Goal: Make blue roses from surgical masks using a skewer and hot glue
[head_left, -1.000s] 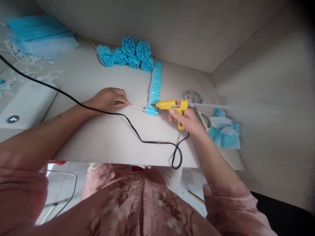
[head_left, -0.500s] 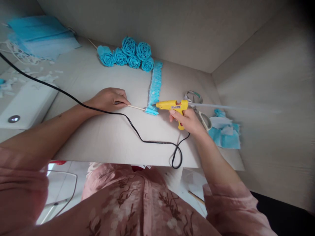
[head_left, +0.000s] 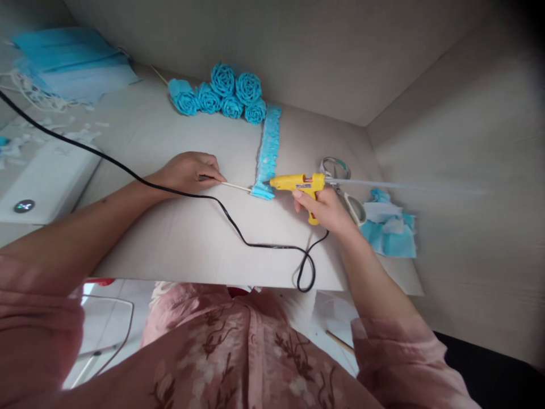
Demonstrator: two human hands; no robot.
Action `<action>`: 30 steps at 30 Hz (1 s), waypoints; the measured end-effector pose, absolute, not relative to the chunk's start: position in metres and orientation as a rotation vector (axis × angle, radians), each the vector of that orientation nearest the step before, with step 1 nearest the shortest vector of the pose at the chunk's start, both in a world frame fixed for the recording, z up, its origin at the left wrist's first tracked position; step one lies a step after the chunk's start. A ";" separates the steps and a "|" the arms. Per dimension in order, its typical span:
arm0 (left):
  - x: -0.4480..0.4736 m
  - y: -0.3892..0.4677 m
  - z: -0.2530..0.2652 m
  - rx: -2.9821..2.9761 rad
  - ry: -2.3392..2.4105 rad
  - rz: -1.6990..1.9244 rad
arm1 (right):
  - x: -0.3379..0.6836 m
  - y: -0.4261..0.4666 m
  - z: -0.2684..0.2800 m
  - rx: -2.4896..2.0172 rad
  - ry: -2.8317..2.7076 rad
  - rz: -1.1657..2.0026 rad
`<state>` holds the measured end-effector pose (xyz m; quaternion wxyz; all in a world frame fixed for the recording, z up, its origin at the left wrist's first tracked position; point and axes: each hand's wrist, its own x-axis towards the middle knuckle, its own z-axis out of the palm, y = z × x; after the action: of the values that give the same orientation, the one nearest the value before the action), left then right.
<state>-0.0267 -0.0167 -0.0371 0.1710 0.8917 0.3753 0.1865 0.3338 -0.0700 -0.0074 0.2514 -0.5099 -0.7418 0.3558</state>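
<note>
A thin wooden stick is pinched in the fingers of my left hand. Its far end meets the near, folded end of a ruffled blue strip, which lies lengthwise on the table. My right hand is closed round the handle of a yellow glue gun. The nozzle points left and is at the strip's near end; whether it touches I cannot tell. A long clear glue stick sticks out of the gun's back.
Several blue rosettes sit at the back. Blue sheets lie at the far left, above a white power bank. Scissors and blue scraps are on the right. A black cord crosses the table and my left wrist.
The hands, stick and glue gun keep practically the same positions. The small display on the power bank now shows lit green marks.
</note>
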 end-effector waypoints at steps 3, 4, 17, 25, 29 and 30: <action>-0.027 -0.016 -0.037 2.533 1.059 0.521 | 0.334 -0.070 -0.009 -1.386 -2.002 0.972; -0.027 -0.016 -0.037 2.533 1.058 0.519 | 0.334 -0.070 -0.009 -1.388 -1.998 0.971; -0.028 -0.016 -0.037 2.523 1.075 0.498 | 0.337 -0.069 -0.006 -1.407 -2.042 0.944; -0.028 -0.016 -0.036 2.495 1.079 0.482 | 0.346 -0.069 -0.002 -1.449 -2.067 0.942; -0.027 -0.016 -0.035 2.495 1.066 0.511 | 0.349 -0.068 -0.001 -1.446 -2.077 0.936; -0.027 -0.017 -0.035 2.497 1.061 0.517 | 0.350 -0.068 -0.001 -1.445 -2.079 0.937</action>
<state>-0.0270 -0.0165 -0.0352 0.1889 0.8879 0.3772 0.1837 0.3500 -0.0681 -0.0011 0.2191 -0.5222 -0.7515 0.3385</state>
